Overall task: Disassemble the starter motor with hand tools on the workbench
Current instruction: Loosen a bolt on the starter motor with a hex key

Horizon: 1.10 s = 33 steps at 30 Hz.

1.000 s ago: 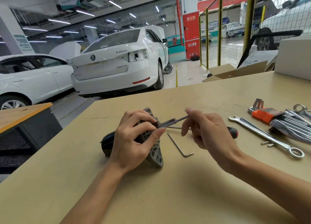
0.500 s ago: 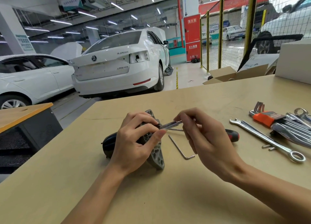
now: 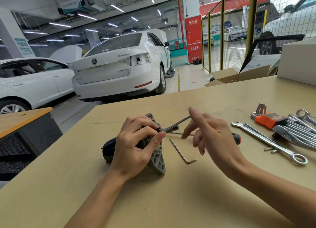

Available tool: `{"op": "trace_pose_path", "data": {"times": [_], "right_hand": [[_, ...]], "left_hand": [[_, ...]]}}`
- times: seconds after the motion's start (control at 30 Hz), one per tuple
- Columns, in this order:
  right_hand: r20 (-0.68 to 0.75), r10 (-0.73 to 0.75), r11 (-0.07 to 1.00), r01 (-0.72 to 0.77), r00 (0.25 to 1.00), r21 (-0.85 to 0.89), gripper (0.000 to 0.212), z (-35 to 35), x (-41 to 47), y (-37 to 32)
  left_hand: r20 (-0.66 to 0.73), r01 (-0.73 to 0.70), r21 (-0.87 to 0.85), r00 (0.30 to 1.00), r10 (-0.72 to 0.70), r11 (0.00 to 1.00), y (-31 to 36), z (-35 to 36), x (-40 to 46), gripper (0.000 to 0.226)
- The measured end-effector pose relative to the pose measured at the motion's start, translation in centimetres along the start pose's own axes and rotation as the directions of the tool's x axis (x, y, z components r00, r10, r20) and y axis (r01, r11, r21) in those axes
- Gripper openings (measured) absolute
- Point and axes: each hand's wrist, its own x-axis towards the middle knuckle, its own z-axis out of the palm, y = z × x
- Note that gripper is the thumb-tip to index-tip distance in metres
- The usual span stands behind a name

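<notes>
The starter motor (image 3: 133, 149) lies on its side on the workbench (image 3: 171, 202), near the front middle, with its grey flange turned toward the right. The left hand (image 3: 135, 145) grips the motor from above, fingers curled around the body, and I think this is to keep it from rolling while a fastener is turned. A thin wrench (image 3: 176, 124) sticks out from the flange up to the right, its tip at the place where the left thumb rests. The right hand (image 3: 210, 135) hovers by the far end of this wrench with relaxed, spread fingers; it seems only to touch or push the tool, not to pinch it, though blur makes this uncertain. A loose hex key (image 3: 182, 151) lies just beside the motor, probably kept close for the next bolt. The combination wrench (image 3: 266, 139) and the hex key set (image 3: 268, 120) in an orange holder lie well apart on the right. The writing on the holder is too small to read. Behind, a red cabinet (image 3: 193, 38) carries Chinese characters, and the white car (image 3: 119, 68) has a round badge and small lettering.
</notes>
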Motion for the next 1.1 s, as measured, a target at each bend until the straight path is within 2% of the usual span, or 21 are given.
{"op": "trace_pose_path", "data": {"times": [0.07,0.17,0.23,0.33,0.4,0.53,0.67,0.77,0.87,1.0,1.1], "right_hand": [[0.017,0.040,0.999,-0.041,0.999,0.009,0.057,0.0,0.1,0.0],[0.025,0.019,0.995,-0.021,1.000,0.096,0.051,0.1,0.2,0.3],[0.010,-0.058,0.992,0.057,0.998,0.113,0.041,0.1,0.0,0.3],[0.005,-0.240,0.971,0.240,0.971,-0.004,0.032,0.3,-0.4,0.1],[0.030,-0.311,0.949,0.312,0.950,-0.034,0.031,0.4,-0.6,0.0],[0.082,-0.385,0.921,0.388,0.919,-0.022,0.027,0.6,-1.0,-0.3],[0.135,-0.409,0.912,0.405,0.902,0.062,0.019,0.6,-1.5,-0.7],[0.111,-0.417,0.908,0.407,0.902,0.101,0.022,0.4,-1.5,-1.0],[0.057,-0.400,0.915,0.395,0.915,0.087,0.035,0.3,-1.2,-0.8],[0.026,-0.233,0.972,0.232,0.972,0.021,0.061,0.3,-0.6,-0.3],[-0.001,-0.128,0.992,0.128,0.992,0.019,0.062,0.1,-0.4,-0.3]], "left_hand": [[-0.001,-0.001,-0.004,1.000,0.001,1.000,0.0,-0.1,0.0,0.031],[0.006,-0.001,0.001,1.000,0.001,1.000,0.0,0.0,0.0,0.032],[0.006,-0.005,0.006,1.000,0.004,1.000,0.1,0.0,0.0,0.033],[0.007,-0.006,0.007,1.000,0.006,1.000,0.0,0.0,0.0,0.035],[0.009,-0.007,0.003,1.000,0.007,1.000,0.0,-0.1,0.0,0.039],[0.009,-0.008,-0.024,1.000,0.009,1.000,0.1,0.0,0.1,0.044],[0.006,-0.017,-0.016,1.000,0.017,1.000,-0.1,-0.1,-0.1,0.043],[0.009,-0.012,-0.007,1.000,0.012,1.000,-0.1,0.0,0.0,0.037],[0.002,-0.010,-0.006,1.000,0.010,1.000,0.0,0.1,0.0,0.039],[-0.004,-0.001,-0.002,1.000,0.001,1.000,0.0,0.0,0.0,0.037],[-0.002,0.001,-0.002,1.000,-0.001,1.000,0.0,0.0,0.0,0.034]]}}
